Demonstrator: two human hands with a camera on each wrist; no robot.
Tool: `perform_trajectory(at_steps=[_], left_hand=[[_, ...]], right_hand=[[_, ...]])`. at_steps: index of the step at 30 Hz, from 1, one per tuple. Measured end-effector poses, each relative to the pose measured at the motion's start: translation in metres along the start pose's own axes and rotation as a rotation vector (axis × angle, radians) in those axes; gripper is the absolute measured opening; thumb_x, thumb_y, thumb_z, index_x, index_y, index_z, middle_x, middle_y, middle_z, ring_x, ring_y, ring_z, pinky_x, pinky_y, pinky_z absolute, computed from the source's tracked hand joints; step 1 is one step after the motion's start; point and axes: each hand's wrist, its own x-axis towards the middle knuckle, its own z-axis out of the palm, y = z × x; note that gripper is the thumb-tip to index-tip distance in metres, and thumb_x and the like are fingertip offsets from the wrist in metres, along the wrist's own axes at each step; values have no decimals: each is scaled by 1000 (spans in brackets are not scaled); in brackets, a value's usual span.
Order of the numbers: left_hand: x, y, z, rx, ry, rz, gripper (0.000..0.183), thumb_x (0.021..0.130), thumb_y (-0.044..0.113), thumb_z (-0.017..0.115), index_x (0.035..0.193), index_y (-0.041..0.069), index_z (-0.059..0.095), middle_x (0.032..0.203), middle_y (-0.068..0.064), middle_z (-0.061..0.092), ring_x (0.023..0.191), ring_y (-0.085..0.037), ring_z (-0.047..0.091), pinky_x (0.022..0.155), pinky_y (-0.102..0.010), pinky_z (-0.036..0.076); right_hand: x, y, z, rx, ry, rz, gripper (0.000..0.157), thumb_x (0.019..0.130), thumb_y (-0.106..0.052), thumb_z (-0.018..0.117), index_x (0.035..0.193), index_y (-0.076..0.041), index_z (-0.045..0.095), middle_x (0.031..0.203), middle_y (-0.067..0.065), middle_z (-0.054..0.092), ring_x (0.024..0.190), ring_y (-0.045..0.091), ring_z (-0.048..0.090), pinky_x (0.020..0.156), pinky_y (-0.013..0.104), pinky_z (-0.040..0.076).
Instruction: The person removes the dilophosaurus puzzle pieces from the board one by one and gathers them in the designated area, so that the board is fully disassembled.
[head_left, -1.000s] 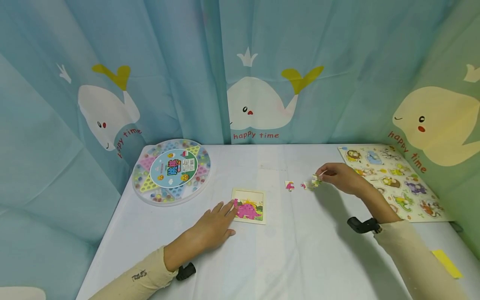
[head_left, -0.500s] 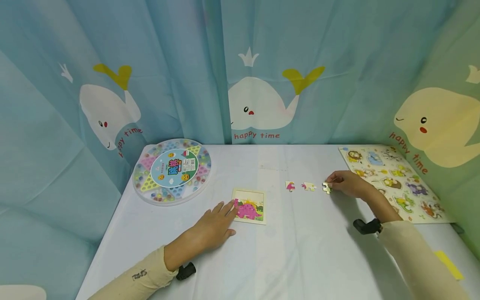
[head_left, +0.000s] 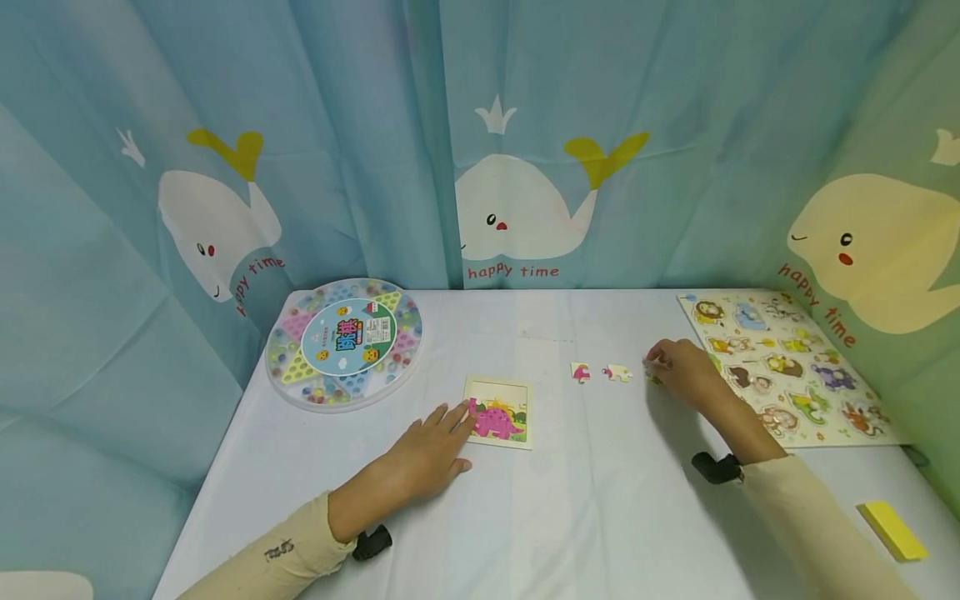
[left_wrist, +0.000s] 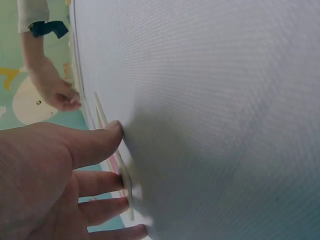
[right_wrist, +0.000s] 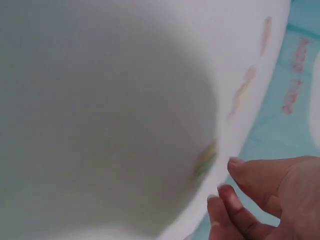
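Observation:
My left hand [head_left: 426, 454] lies with fingers extended over the left edge of a small square jigsaw board [head_left: 497, 385] with a pink dinosaur picture. In the left wrist view, its fingers touch the board's rim. At the right, my right hand [head_left: 688, 373] hovers by a green and yellow puzzle piece [right_wrist: 206, 159], partly hidden in the head view. The right wrist view shows that piece on the table, apart from the loosely bent thumb and fingers. Left of it lie a pale and pink piece [head_left: 618, 373] and another pink piece [head_left: 580, 372].
A round Chinese checkers set [head_left: 345, 396] stands at the back left. An animal puzzle board [head_left: 795, 367] lies at the right, behind the right forearm. A yellow block [head_left: 892, 531] sits near the right edge. Blue whale curtains [head_left: 360, 167] surround the white table [head_left: 555, 517].
My right hand moved rightward with a puzzle piece and set it down beside the other two. Its fingers now stand off that piece. The left hand and the dinosaur board stayed still.

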Motion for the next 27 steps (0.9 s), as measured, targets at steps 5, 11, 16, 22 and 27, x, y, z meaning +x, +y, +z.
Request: perform_trajectory(at_steps=[5,11,16,22,27], left_hand=[[0,0,0,3,-3,-1,66,107,36,63,161,5,42,170,-13,35,155,-39,36,116,-60,43],[0,-1,1,-14,-9,-4,66,107,36,62,162,6,41,171,-13,34,156,-40,35,117,-61,42],[1,-2,1,-24,-13,-5,66,107,36,62,162,7,40,172,-12,33,156,-40,34,118,-61,41],[0,-3,1,-28,-4,3,67,107,36,63,162,7,40,171,-12,33,155,-40,35,117,-62,41],[-1,-4,0,-23,-6,6,67,107,38,62,163,7,40,172,-12,33,156,-39,35,117,-62,42]], right_hand=[[3,-40,9,27,41,-41,19,98,0,68,114,9,66,103,30,63,98,45,63,82,59,52],[6,-100,30,102,-19,-102,21,100,-5,69,117,7,67,105,23,65,97,37,65,85,53,56],[6,-143,57,148,-92,-169,24,99,-5,71,121,4,66,108,19,65,99,32,67,87,48,58],[5,-184,84,165,-222,-181,30,97,-8,77,124,-1,66,110,12,65,98,24,65,88,39,60],[5,-201,99,133,-247,-219,27,95,-6,78,119,0,67,105,11,64,91,20,62,90,39,59]])
